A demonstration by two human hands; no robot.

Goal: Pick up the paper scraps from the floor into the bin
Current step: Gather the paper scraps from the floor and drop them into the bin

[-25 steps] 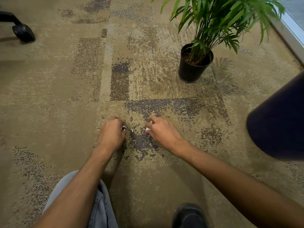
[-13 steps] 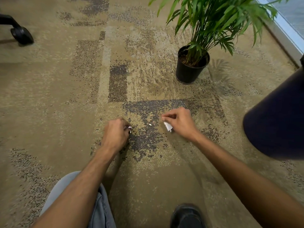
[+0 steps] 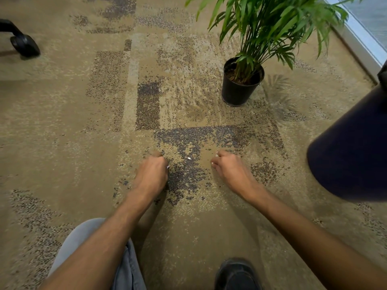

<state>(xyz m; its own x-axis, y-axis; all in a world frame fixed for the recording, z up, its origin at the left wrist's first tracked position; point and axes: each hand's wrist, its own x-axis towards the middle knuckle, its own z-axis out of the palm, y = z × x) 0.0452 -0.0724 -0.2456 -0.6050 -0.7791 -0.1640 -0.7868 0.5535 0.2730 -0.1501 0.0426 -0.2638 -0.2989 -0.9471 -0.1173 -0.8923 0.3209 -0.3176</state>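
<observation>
Two hands are in view: the left hand (image 3: 151,174) and the right hand (image 3: 231,172). One small white paper scrap (image 3: 189,158) lies loose on the carpet floor (image 3: 62,132) between them. Small white bits also show at the fingers of each hand; how many scraps each one holds, I cannot tell. There is one potted plant (image 3: 241,84), one dark bin (image 3: 351,147), one chair wheel (image 3: 24,46), one black shoe (image 3: 236,275) and one knee in grey trousers (image 3: 83,254).
</observation>
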